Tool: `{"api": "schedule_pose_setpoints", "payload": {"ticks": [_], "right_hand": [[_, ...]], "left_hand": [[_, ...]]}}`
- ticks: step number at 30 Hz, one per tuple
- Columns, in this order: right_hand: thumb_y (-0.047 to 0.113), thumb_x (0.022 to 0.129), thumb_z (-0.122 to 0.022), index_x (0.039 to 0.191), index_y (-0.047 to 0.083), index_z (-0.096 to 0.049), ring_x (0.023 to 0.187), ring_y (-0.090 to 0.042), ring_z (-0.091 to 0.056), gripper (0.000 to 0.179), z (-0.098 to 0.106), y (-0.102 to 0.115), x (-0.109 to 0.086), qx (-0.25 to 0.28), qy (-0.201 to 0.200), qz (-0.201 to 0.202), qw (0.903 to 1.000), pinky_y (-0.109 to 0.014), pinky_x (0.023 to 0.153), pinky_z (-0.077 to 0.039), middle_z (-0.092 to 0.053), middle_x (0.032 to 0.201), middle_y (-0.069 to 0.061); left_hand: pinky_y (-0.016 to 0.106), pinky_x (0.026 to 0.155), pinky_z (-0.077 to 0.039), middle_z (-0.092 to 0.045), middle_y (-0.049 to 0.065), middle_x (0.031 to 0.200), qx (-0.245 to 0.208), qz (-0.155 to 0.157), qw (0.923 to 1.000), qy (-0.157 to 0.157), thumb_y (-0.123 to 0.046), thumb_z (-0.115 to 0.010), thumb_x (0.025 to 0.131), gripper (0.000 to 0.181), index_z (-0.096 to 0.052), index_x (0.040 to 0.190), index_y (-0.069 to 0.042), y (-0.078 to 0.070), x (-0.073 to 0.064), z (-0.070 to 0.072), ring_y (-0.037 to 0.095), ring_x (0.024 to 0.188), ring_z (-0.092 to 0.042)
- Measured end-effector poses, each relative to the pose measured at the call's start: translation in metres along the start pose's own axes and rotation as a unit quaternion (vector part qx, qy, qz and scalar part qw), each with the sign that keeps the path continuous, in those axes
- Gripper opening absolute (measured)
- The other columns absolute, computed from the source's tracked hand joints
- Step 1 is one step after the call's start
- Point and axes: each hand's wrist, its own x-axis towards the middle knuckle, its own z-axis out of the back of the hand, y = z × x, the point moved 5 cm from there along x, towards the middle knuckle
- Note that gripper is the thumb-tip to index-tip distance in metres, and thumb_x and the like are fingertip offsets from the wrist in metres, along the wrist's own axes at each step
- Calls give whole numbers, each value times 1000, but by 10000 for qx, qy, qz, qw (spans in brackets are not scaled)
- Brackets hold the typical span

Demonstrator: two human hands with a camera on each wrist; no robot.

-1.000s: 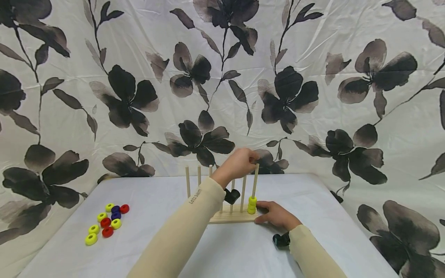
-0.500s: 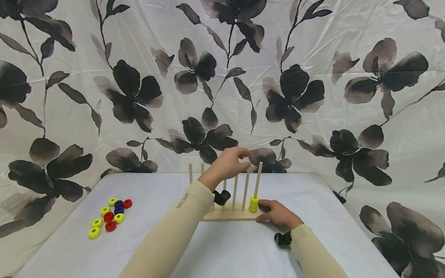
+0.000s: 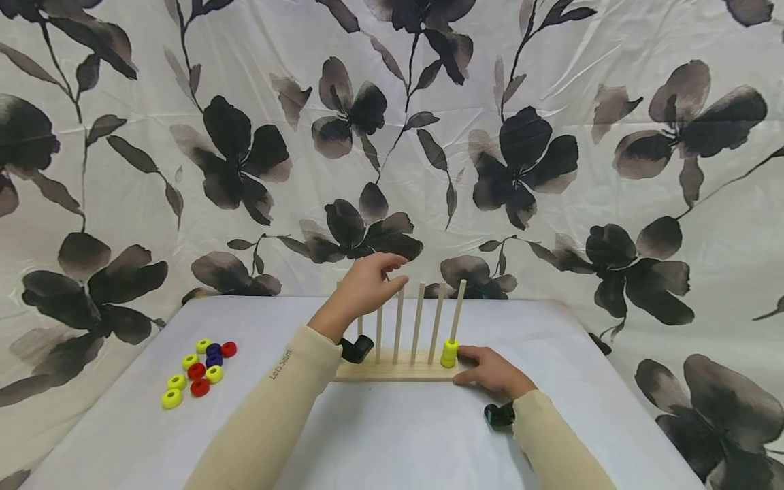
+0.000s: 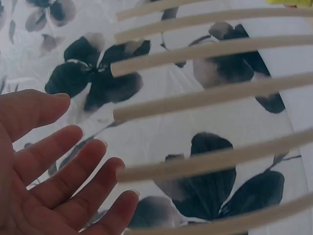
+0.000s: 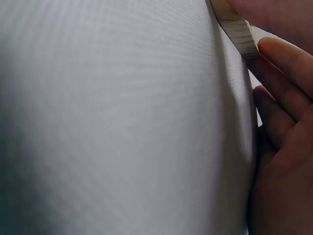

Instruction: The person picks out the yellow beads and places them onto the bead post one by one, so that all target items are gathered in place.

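A wooden peg stand point(image 3: 392, 371) with a row of upright pegs sits on the white-covered table. Its rightmost peg carries a short stack of yellow rings point(image 3: 449, 354) at the bottom. My left hand point(image 3: 364, 289) is raised near the tops of the left pegs, partly hiding them. In the left wrist view its fingers point(image 4: 93, 171) are spread and loosely bent, with nothing in them, beside the bare peg tips. My right hand point(image 3: 490, 371) holds the stand's right end. The right wrist view shows the base's end point(image 5: 239, 34) between thumb and fingers.
Several loose rings lie at the left of the table: yellow rings point(image 3: 172, 398), red rings point(image 3: 199, 388) and dark blue rings point(image 3: 214, 359). A white cloth with dark flowers point(image 3: 245, 160) hangs behind the table.
My left hand has left the top of the rightmost peg and moved left across the pegs, its fingers loosening. The right hand stays at the stand's end. The head view has shifted slightly.
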Motion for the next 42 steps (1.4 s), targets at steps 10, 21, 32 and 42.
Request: {"api": "schedule_pose_setpoints", "payload": {"ticks": [10, 21, 32, 42], "right_hand": [[28, 74, -82, 141, 11, -51, 142, -37, -34, 76, 1, 2, 0, 24, 27, -73, 10000, -59, 116, -24, -46, 149, -13], [30, 73, -83, 141, 11, -51, 142, -36, -35, 77, -3, -1, 2, 108, 35, -97, 9999, -59, 116, -24, -46, 148, -12], [32, 73, -83, 141, 13, -51, 142, -36, -35, 77, -2, -3, 2, 17, 4, -65, 10000, -59, 116, -24, -47, 148, -10], [33, 73, -82, 141, 14, -51, 142, -36, -34, 78, -2, -3, 2, -46, 1, -37, 10000, -59, 116, -25, -46, 149, -10]], "left_hand": [[49, 101, -47, -62, 9, 129, 122, 308, 9990, -305, -31, -60, 95, 41, -59, 132, -14, 32, -21, 24, 28, 121, -56], [54, 101, -46, -59, 13, 134, 249, 651, 9965, -463, -32, -58, 96, 43, -57, 135, -13, 63, -47, 42, 34, 124, -54], [56, 100, -46, -56, 18, 135, 658, 882, 9927, -487, -27, -57, 97, 42, -56, 134, -7, 95, -70, 59, 36, 124, -53], [58, 97, -46, -57, 20, 133, 873, 1123, 9889, -418, -26, -56, 96, 43, -55, 134, -5, 125, -89, 68, 39, 121, -54]]}}
